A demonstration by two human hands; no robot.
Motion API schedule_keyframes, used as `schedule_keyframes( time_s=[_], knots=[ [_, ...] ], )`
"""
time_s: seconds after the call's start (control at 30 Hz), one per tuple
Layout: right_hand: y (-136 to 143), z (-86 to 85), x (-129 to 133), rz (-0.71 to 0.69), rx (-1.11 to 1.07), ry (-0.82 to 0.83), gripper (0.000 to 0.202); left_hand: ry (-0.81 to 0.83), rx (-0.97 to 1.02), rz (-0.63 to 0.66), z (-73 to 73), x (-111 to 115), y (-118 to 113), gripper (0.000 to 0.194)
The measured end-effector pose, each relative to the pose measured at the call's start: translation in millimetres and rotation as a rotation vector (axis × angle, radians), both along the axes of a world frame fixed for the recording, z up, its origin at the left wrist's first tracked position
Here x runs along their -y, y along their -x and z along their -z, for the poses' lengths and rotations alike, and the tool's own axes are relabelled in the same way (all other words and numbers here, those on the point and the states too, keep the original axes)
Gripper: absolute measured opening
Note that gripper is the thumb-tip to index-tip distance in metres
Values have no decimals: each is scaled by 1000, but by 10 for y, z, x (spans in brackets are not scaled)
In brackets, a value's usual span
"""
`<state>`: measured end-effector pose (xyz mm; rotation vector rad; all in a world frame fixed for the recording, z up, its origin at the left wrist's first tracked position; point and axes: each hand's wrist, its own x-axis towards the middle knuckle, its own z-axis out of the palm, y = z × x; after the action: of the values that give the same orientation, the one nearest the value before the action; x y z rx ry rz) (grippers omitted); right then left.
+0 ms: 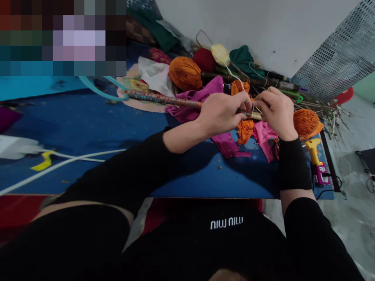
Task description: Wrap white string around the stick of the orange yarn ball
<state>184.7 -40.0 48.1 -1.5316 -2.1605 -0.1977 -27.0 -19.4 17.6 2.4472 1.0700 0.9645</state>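
A long mottled stick (170,100) lies nearly level above the blue table, running from the left into my left hand (221,111). That hand is wrapped round it near its right end. My right hand (277,111) is pinched at the pale-wrapped end, its fingertips on a thin white thread (236,77). The thread runs up to a pale yellow ball (220,54) at the back. Orange cloth (245,132) hangs just below the stick, with magenta cloth (227,145) and pink cloth (265,136) beside it.
Orange cloth-covered bulbs (185,73) and bundled twigs (325,109) lie along the back by the white wall. A yellow glue gun (314,150) and a magenta power strip (320,173) sit at the right edge of the blue table (187,179). White cables (73,159) cross the left.
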Motion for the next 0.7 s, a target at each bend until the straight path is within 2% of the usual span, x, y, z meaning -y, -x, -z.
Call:
schedule_keyframes(
  time_s=[0.23, 0.43, 0.57, 0.7],
  knots=[
    [-3, 66, -62, -39, -45, 84, 24, -115, -86, 34, 64, -19, -3, 30],
    [-2, 48, -63, -55, -138, 155, 15, -139, -56, 60, 129, -73, 1, 28],
    [-61, -74, 59, 4, -238, 78, 18, -144, -5, -7, 90, -157, 77, 30],
    [-249, -304, 237, 62, -350, 25, 27, -209, -65, -132, -9, -258, 197, 33]
  ],
)
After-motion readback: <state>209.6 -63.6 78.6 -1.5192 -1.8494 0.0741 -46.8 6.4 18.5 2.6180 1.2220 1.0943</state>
